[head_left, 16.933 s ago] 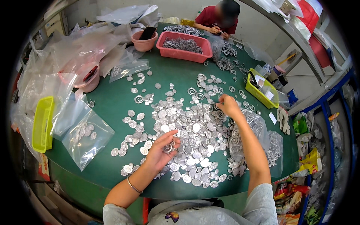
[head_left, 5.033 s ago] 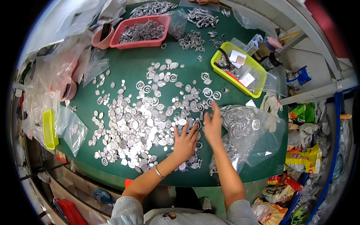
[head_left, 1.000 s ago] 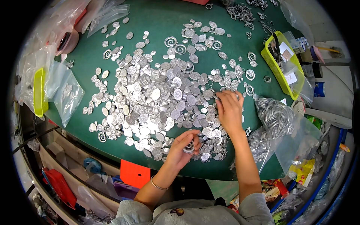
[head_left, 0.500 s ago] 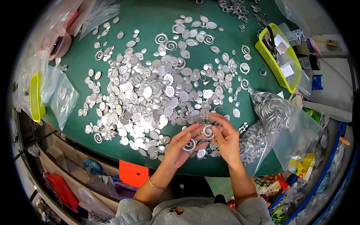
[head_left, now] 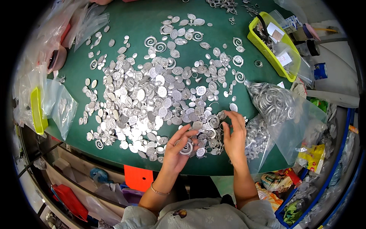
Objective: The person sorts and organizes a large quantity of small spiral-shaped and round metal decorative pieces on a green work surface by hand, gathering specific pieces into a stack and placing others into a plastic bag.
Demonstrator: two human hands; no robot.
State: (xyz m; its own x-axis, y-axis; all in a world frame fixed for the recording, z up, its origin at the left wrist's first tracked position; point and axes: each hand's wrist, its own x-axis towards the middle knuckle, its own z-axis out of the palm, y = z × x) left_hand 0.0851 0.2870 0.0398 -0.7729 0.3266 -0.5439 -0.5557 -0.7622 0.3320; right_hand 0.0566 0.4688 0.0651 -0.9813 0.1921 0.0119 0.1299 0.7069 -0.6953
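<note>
In my left hand (head_left: pixel 173 156) rests a silver spiral pendant (head_left: pixel 186 146), lying against the curled fingers. My right hand (head_left: pixel 235 139) is a little to the right, thumb and fingers apart with nothing plainly between them. Just left of its fingertips, a second spiral pendant (head_left: pixel 213 121) lies among small metal pieces. A broad heap of silver oval medals (head_left: pixel 141 95) spreads over the green table (head_left: pixel 126 23), reaching up to my left fingertips. Part of the pile beneath my hands is hidden.
At the right lies a clear bag of spiral pendants (head_left: pixel 272 103), above a bag of small metal parts (head_left: pixel 257 139). A yellow-green basket (head_left: pixel 274 49) stands at the far right. Plastic bags (head_left: pixel 59 103) and a pink container (head_left: pixel 57 59) are at the left.
Both hands were together handling a spiral pendant; now they are apart, and a spiral pendant lies by the right fingertips. The left hand keeps its pendant. The view has shifted slightly.
</note>
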